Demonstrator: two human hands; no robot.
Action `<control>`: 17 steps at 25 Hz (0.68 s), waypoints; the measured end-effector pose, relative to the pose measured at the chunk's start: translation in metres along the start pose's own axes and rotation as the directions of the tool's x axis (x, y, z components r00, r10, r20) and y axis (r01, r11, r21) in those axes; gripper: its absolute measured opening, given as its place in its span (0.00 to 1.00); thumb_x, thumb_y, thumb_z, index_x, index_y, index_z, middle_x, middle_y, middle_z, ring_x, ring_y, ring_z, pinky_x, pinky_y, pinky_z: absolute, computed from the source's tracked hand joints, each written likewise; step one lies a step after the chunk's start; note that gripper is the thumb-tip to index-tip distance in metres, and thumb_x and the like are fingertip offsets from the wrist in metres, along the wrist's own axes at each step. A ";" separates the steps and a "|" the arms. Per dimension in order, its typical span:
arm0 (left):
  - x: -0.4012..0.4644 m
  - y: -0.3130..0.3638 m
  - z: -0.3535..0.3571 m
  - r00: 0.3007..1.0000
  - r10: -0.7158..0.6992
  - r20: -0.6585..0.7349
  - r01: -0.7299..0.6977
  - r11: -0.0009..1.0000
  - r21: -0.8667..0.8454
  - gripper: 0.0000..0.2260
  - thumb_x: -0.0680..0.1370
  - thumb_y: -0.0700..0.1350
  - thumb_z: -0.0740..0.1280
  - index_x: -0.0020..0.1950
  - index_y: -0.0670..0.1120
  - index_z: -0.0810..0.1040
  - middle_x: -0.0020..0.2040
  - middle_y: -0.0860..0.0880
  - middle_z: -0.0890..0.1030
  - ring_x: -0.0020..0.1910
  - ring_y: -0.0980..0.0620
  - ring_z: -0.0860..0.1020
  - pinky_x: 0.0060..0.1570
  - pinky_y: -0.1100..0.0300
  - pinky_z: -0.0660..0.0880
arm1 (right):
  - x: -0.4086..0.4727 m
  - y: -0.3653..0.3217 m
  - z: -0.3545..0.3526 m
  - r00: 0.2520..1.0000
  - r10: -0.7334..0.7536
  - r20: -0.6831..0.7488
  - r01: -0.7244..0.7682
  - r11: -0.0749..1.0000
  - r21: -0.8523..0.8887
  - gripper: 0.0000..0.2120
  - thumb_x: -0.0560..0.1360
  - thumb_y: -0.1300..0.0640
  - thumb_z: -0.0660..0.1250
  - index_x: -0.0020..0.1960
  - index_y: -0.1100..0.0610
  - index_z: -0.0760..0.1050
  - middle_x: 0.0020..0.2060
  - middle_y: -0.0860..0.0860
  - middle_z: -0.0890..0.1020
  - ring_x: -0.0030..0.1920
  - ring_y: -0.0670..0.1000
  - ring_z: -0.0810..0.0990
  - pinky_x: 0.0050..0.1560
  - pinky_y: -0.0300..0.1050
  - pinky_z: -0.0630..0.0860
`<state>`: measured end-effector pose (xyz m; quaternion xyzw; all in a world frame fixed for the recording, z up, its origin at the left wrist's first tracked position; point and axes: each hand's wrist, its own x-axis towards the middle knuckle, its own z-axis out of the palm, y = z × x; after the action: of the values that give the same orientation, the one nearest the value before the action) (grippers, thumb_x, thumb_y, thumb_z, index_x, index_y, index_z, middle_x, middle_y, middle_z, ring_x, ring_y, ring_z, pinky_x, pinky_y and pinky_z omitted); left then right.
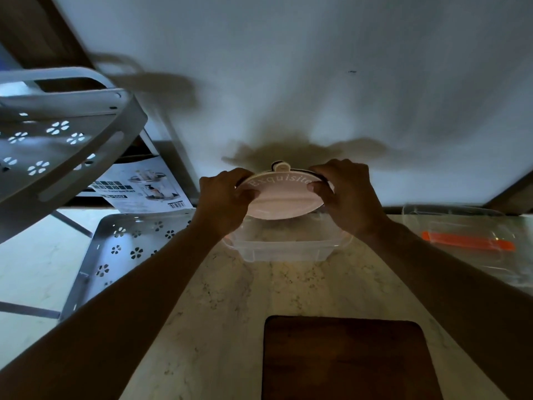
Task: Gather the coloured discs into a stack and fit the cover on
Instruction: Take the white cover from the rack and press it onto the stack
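Observation:
I hold a round pale pink disc (284, 196) with the raised word "Exquisite" and a small tab at its far edge, tilted up above a clear plastic container (284, 249). My left hand (227, 194) grips its left rim, thumb on the face. My right hand (344, 192) grips its right rim. A dark edge shows behind the pink disc, so something thin lies stacked under it. What that is stays hidden. The light is dim.
A dark wooden board (346, 359) lies near me on the marble counter (219, 327). Grey perforated trays (121, 249) and a rack (57, 140) stand at the left with a printed box (144, 186). A clear lid with an orange strip (467, 243) lies at the right.

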<state>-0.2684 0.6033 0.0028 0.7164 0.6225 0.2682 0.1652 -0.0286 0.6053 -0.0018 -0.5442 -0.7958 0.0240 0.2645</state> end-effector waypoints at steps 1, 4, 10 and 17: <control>0.001 -0.001 0.002 0.999 0.008 0.054 -0.011 0.999 0.042 0.07 0.78 0.47 0.69 0.55 0.49 0.81 0.51 0.47 0.86 0.50 0.46 0.82 0.61 0.39 0.73 | -0.001 0.000 0.003 1.000 0.007 0.024 -0.007 1.000 -0.009 0.10 0.78 0.55 0.67 0.58 0.53 0.80 0.47 0.53 0.83 0.48 0.56 0.78 0.51 0.49 0.64; -0.006 -0.001 0.007 0.979 -0.016 0.202 -0.020 0.984 0.175 0.08 0.78 0.50 0.68 0.55 0.50 0.81 0.51 0.47 0.86 0.51 0.46 0.82 0.65 0.43 0.68 | -0.005 -0.001 0.008 0.993 0.053 0.108 -0.044 0.996 -0.081 0.10 0.77 0.55 0.67 0.58 0.52 0.80 0.47 0.52 0.84 0.48 0.56 0.79 0.50 0.47 0.62; 0.000 0.004 0.004 0.997 0.018 0.072 -0.027 0.991 0.127 0.08 0.78 0.48 0.69 0.57 0.51 0.82 0.52 0.48 0.86 0.52 0.45 0.82 0.63 0.47 0.66 | -0.005 0.003 0.003 0.998 0.044 0.052 -0.043 0.999 -0.020 0.08 0.77 0.54 0.67 0.56 0.49 0.81 0.45 0.49 0.83 0.46 0.54 0.78 0.49 0.45 0.58; 0.011 0.004 0.000 0.997 -0.004 0.076 0.001 0.999 0.035 0.09 0.76 0.46 0.71 0.56 0.50 0.82 0.53 0.46 0.86 0.54 0.43 0.81 0.64 0.43 0.68 | -0.003 0.005 0.005 0.995 0.072 0.063 -0.072 0.997 -0.011 0.08 0.78 0.53 0.66 0.55 0.49 0.81 0.44 0.49 0.84 0.45 0.54 0.79 0.50 0.47 0.60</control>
<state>-0.2642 0.6131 0.0066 0.7280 0.6213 0.2297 0.1768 -0.0253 0.6060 -0.0087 -0.5726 -0.7838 0.0474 0.2357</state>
